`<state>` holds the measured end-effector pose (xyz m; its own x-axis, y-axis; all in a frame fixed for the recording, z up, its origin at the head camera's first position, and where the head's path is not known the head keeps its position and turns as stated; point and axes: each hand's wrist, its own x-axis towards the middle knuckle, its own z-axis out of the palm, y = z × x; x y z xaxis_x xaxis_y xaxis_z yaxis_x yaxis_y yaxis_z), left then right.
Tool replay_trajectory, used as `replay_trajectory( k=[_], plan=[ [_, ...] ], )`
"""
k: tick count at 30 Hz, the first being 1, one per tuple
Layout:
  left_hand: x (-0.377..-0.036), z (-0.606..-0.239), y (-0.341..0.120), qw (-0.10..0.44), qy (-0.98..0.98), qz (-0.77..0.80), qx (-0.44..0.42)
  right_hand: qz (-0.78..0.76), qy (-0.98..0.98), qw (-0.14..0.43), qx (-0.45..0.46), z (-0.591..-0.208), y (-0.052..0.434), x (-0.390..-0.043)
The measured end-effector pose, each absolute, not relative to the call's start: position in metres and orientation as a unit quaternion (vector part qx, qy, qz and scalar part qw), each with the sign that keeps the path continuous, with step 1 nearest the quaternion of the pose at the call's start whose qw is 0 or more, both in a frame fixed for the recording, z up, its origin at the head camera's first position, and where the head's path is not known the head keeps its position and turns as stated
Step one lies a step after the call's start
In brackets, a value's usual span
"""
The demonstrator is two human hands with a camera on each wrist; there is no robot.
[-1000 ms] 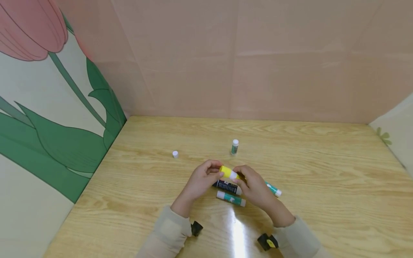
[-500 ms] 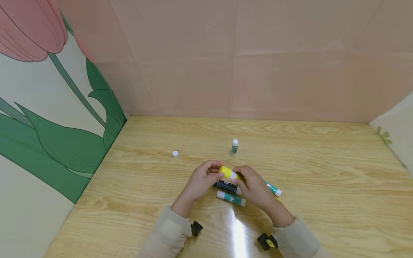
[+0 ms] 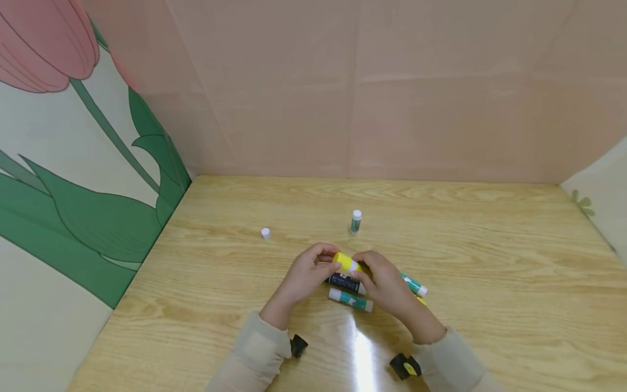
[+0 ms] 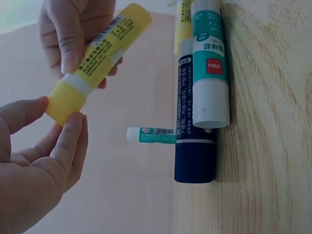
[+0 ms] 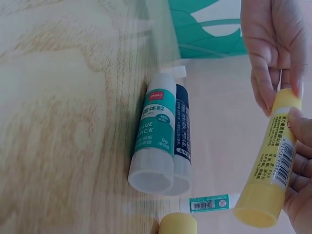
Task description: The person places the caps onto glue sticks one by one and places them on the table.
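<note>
"deli", "GLUE STICK" on green glue stick (image 5: pixel 155 141)

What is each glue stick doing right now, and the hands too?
Yellow glue stick: held off the table, cap on.
Left hand: fingertips pinch the yellow cap.
Right hand: grips the yellow body.
Dark blue glue stick: lying flat on the wooden table.
Green-and-white glue stick: lying flat beside the blue one.
Small green glue stick: standing upright, white cap on.
Small white cap: loose, alone on the table.
</note>
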<state>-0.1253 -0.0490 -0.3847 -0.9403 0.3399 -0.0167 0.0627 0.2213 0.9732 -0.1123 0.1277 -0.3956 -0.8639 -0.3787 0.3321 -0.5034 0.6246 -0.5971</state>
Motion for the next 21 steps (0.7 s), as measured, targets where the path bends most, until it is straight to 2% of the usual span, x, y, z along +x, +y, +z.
replay_trajectory(
  k=[21],
  plan=[
    [-0.1234, -0.3894, -0.046, 0.113, 0.779, 0.606, 0.118, 0.364, -0.895, 0.106, 0.234, -0.3987, 0.1259, -0.1104]
  ],
)
